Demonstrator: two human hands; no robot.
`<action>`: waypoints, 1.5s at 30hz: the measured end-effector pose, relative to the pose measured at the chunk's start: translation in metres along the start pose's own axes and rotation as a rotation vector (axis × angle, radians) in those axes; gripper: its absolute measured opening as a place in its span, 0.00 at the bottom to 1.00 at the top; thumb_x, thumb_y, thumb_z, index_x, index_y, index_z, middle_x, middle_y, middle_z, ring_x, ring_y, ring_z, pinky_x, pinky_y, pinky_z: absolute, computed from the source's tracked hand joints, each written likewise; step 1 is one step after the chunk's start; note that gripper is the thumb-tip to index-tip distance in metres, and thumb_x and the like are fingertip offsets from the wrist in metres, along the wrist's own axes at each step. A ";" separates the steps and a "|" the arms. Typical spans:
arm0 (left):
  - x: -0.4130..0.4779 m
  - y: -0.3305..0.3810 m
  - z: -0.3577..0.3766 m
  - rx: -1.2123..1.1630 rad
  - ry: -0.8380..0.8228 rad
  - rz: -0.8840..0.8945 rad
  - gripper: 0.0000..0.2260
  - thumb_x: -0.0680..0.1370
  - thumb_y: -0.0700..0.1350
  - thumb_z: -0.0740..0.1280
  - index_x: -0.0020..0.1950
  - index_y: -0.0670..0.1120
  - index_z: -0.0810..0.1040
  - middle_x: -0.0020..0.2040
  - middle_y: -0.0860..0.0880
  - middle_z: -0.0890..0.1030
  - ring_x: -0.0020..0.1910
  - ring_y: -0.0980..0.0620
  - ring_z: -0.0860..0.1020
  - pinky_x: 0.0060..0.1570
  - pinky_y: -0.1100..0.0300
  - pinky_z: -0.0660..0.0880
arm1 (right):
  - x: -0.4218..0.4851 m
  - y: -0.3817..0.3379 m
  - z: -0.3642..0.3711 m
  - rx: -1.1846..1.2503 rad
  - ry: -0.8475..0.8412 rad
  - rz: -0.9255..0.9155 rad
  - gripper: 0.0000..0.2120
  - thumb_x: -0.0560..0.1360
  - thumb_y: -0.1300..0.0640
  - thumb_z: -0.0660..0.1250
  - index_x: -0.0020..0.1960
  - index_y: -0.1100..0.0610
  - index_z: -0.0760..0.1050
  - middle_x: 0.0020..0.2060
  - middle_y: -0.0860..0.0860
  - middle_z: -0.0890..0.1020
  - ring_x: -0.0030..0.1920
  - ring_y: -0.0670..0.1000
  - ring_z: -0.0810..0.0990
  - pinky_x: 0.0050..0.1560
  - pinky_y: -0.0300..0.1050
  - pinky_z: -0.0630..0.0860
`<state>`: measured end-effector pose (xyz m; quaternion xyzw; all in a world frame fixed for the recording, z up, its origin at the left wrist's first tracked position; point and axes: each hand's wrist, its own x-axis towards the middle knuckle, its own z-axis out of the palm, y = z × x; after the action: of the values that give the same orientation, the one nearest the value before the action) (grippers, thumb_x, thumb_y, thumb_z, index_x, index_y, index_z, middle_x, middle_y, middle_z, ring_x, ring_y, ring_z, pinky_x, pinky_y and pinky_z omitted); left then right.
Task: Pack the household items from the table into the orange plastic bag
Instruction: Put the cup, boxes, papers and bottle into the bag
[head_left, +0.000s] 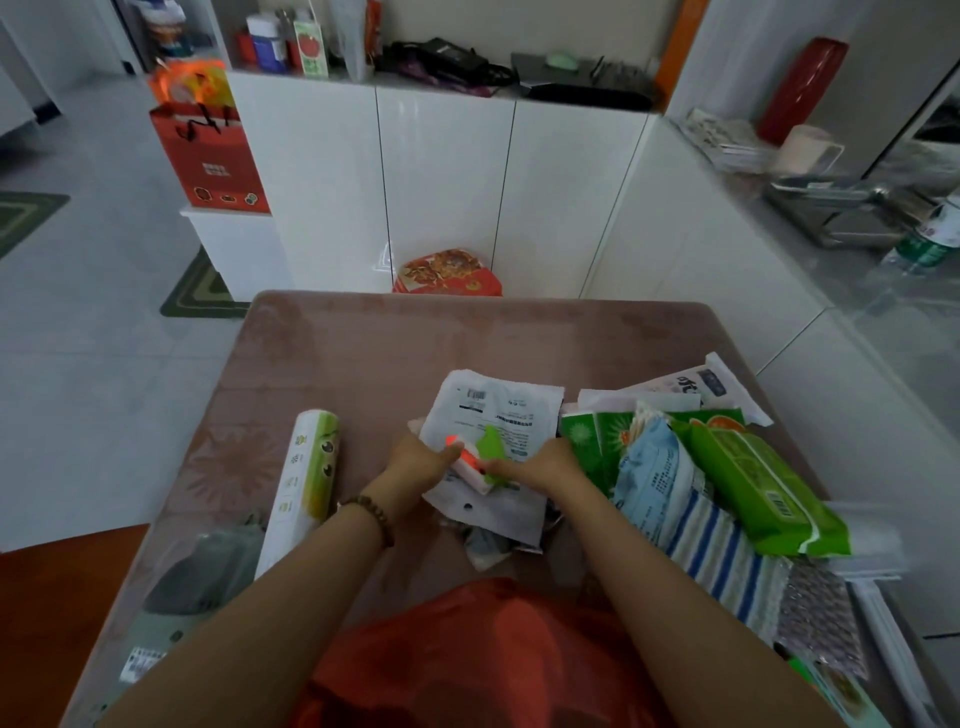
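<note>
Nearest us the orange plastic bag (483, 654) lies slack at the bench (363, 353) edge. Beyond it our left hand (415, 467) and right hand (540, 465) each close their grip on a flat white packet (493, 415) with green and orange pieces. We judge it light, limp and slippery, best pinched by its edges.

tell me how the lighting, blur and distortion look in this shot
Head view: dim, flat indoor light, with soft glare on the glossy white cabinet doors; wide-angle bending curves the cabinet edges and the pinkish-brown table; the near orange plastic bag and forearms are soft, and both hands, left hand and right hand, look slightly smeared around the small orange and green packet.
</note>
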<state>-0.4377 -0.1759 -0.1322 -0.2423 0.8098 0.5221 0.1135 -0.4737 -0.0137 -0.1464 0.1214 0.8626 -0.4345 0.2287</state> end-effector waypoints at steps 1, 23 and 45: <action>-0.004 0.000 0.000 0.009 -0.007 -0.018 0.20 0.75 0.47 0.70 0.62 0.38 0.75 0.59 0.40 0.79 0.59 0.43 0.77 0.52 0.57 0.74 | -0.006 -0.001 0.001 0.075 -0.044 0.007 0.44 0.51 0.42 0.81 0.62 0.58 0.74 0.58 0.50 0.81 0.59 0.51 0.79 0.58 0.47 0.77; -0.273 0.081 -0.105 -0.198 0.061 0.485 0.12 0.77 0.53 0.65 0.58 0.50 0.74 0.48 0.55 0.79 0.47 0.55 0.78 0.42 0.73 0.73 | -0.278 -0.065 -0.067 0.934 -0.343 -0.270 0.23 0.65 0.55 0.75 0.60 0.57 0.79 0.57 0.57 0.82 0.58 0.58 0.80 0.61 0.56 0.76; -0.411 -0.127 -0.052 0.451 -0.175 0.517 0.31 0.68 0.48 0.73 0.69 0.44 0.68 0.59 0.47 0.78 0.57 0.48 0.77 0.55 0.61 0.72 | -0.448 0.083 -0.061 0.994 -0.441 -0.137 0.14 0.65 0.58 0.77 0.49 0.54 0.78 0.35 0.53 0.86 0.33 0.51 0.86 0.28 0.42 0.80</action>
<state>-0.0175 -0.1529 -0.0312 0.0477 0.9265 0.3603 0.0973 -0.0692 0.0796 0.0513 0.0641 0.4911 -0.8188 0.2904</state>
